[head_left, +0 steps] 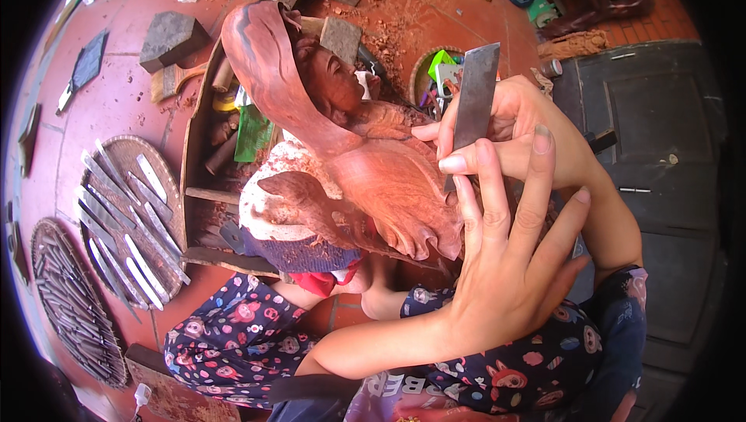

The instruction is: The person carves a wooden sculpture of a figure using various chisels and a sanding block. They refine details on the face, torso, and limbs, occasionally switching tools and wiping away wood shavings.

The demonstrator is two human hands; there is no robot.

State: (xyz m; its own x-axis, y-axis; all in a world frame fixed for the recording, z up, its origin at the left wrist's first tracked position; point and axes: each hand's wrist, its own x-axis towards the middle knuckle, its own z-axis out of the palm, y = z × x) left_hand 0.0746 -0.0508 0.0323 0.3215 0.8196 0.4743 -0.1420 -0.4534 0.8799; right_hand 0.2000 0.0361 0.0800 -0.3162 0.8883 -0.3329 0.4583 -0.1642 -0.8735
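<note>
A reddish-brown wood carving (pixel 396 177) with a carved face and flowing folds lies in front of me, propped on a white, chip-strewn cloth bundle (pixel 284 189). My right hand (pixel 513 127) is closed round a flat steel chisel blade (pixel 475 95), its thumb pressed along the metal. The blade stands tilted, its lower end at the carving's right side; whether it touches the wood is hidden by fingers. My left hand (pixel 505 243) is spread beside the blade's lower end, over the carving's right edge. Its fingertips overlap my right hand in view, and it holds nothing visible.
To the left, a round woven tray (pixel 175 212) carries several chisels, and another basket (pixel 58 266) is full of slim tools. A brush (pixel 175 81) and a dark block (pixel 172 40) lie beyond. Wood chips litter the red tiles. A dark panelled wooden piece (pixel 660 150) stands right.
</note>
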